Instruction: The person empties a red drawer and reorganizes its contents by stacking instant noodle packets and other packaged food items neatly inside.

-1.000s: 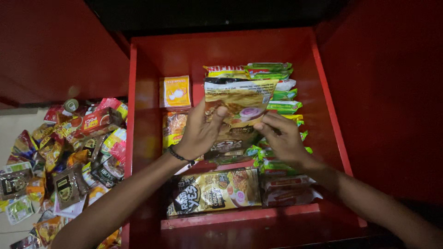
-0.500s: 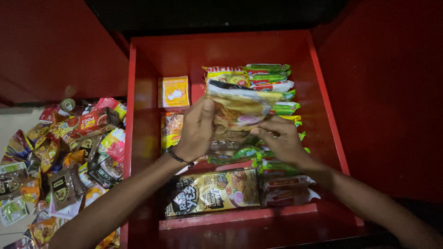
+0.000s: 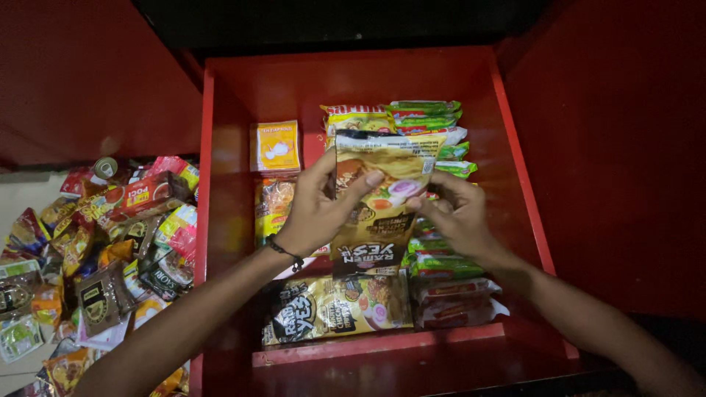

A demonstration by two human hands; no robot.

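Observation:
A red drawer [image 3: 220, 220] is open below me, with rows of noodle packets in it. My left hand [image 3: 316, 209], with a dark band on the wrist, grips the left edge of a yellow and black noodle packet [image 3: 379, 213] held over the drawer's middle. My right hand [image 3: 456, 213] pinches that packet's right edge. The packet faces me, its print upside down. Under it lies a second yellow and black noodle packet [image 3: 338, 309] flat at the drawer's front. Green noodle packets [image 3: 434, 121] are stacked on edge along the right side.
An orange sachet [image 3: 276, 147] and an orange noodle packet [image 3: 271, 206] lie in the drawer's left column. White and red packets [image 3: 456, 301] sit at the front right. A heap of mixed snack packets [image 3: 110, 242] covers the floor left of the drawer, with a small tin [image 3: 108, 167] at its top.
The packet in both hands tipped away and folded half a second ago, and now it is flattened out again, facing me and held slightly lower.

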